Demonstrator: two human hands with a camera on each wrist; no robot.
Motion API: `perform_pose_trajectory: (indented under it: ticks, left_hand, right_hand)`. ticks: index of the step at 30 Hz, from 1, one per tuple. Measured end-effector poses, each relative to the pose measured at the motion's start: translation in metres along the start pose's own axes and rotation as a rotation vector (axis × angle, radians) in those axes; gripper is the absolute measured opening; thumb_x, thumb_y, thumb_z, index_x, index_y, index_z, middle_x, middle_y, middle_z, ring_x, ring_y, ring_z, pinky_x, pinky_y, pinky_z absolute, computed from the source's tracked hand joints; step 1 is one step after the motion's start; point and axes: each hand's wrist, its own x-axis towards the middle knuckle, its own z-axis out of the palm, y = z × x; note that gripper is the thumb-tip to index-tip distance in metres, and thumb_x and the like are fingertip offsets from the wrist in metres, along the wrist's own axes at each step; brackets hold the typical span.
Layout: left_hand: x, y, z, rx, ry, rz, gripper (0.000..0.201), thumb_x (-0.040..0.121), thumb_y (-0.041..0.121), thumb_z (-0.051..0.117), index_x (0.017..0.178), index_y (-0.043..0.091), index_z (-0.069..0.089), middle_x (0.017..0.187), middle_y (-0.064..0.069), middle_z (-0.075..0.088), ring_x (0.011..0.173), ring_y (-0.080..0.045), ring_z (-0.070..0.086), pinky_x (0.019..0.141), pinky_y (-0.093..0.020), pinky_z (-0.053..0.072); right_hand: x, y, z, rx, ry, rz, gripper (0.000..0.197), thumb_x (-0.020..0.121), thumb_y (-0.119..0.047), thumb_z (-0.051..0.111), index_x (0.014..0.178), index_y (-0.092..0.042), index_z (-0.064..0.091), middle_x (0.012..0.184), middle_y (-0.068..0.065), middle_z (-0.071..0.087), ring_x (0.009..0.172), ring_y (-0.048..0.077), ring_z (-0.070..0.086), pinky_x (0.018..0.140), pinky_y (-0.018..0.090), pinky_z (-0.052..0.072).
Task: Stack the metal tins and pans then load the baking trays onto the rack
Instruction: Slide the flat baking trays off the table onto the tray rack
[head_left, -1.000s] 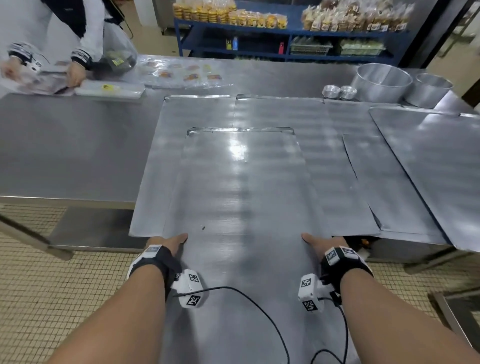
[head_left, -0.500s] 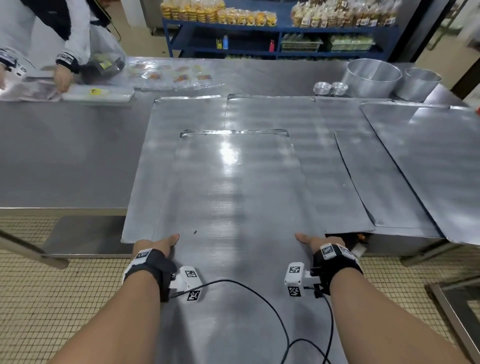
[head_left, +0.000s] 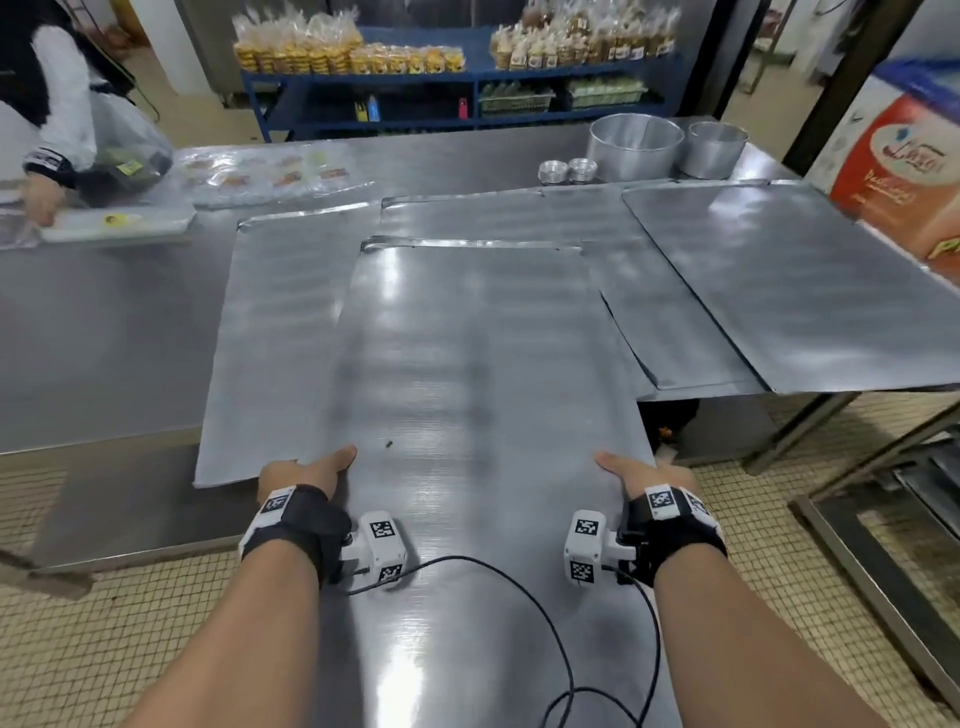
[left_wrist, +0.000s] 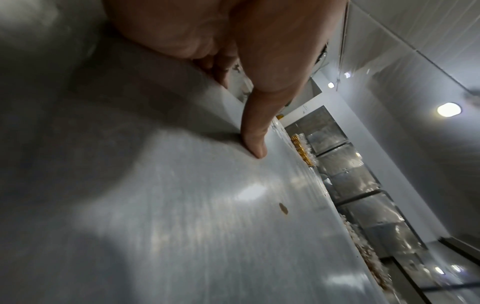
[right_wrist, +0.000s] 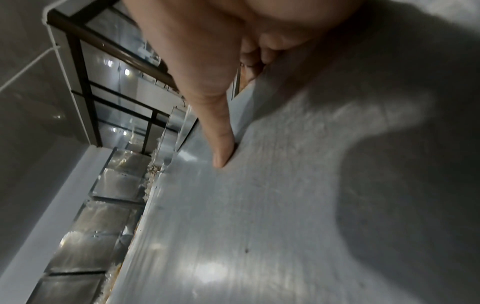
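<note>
The tray (head_left: 467, 364) runs lengthwise away from the person, far end over the table (head_left: 104, 322). Left hand (head_left: 301, 470) and right hand (head_left: 641, 475) clamp its side edges, thumbs on top.

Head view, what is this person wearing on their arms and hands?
Both forearms are bare, with no sleeves or gloves. Each wrist carries a black strap: the left wrist strap and the right wrist strap, both bearing white tags with black square-code markers. A white boxy camera unit sits on the inner side of each, the left unit and the right unit. A thin black cable trails from them.
</note>
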Motion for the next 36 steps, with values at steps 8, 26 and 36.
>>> perform_pose_trajectory:
  ticks: [8,26,36]
  left_hand:
    - [-0.047,0.033,0.063,0.079,-0.156,0.119,0.068,0.050,0.050,0.088,0.096,0.005,0.068,0.086,-0.011,0.074,0.076,-0.033,0.070,0.077,-0.038,0.056]
    - [-0.163,0.110,0.261,0.421,-0.635,0.434,0.080,0.053,0.047,0.090,0.112,0.000,0.063,0.105,-0.014,0.071,0.087,-0.038,0.069,0.085,-0.043,0.057]
    - [-0.215,0.135,0.343,0.559,-0.872,0.564,0.063,0.062,0.035,0.091,0.107,0.000,0.063,0.108,-0.018,0.068,0.095,-0.039,0.066,0.092,-0.046,0.054]
  right_hand:
    - [-0.009,0.021,-0.093,0.154,0.171,0.020,0.064,0.050,-0.043,0.096,0.087,-0.004,0.060,0.085,0.013,0.068,0.077,0.031,0.068,0.082,0.044,0.058]
    - [-0.048,0.102,-0.226,0.526,0.617,0.248,0.057,0.052,-0.044,0.093,0.088,-0.004,0.072,0.076,0.012,0.073,0.066,0.028,0.070,0.061,0.034,0.056]
    - [-0.057,0.124,-0.238,0.762,0.847,0.327,0.056,0.052,-0.032,0.096,0.091,-0.001,0.068,0.080,0.014,0.073,0.072,0.031,0.071,0.071,0.042,0.061]
